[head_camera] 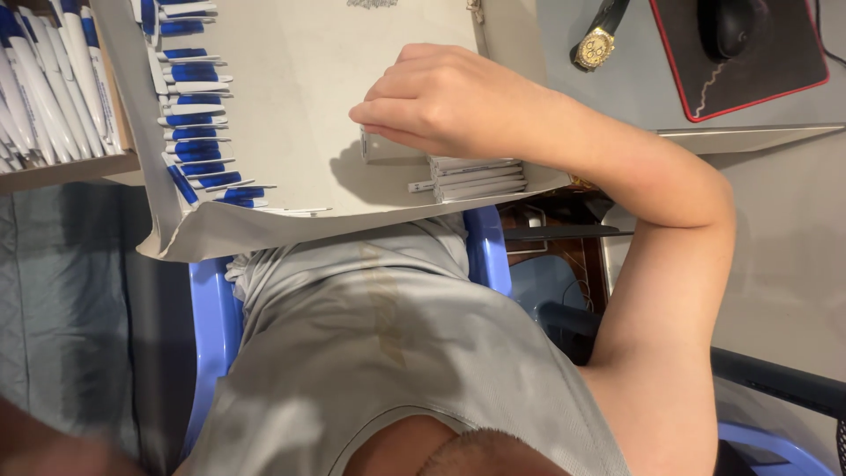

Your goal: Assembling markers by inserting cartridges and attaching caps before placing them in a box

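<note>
Right hand (441, 97) fingers (379, 115) curling onto small grey flat box (388, 148), grip unclear; stacked white slim boxes (476, 176) beside it, nearing board edge, risking sliding off.

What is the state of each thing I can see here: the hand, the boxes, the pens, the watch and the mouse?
Right hand: fingers curled, resting on a box.
Small box: closed, under the fingers.
Stack of boxes: lying flat, closed.
Pens in a row: lying side by side on the grey sheet.
Pens in the tray: packed close, leaning.
Grey sheet: spread flat, front edge bent.
Watch: lying off the wrist.
Mouse: resting on its pad, untouched.
</note>
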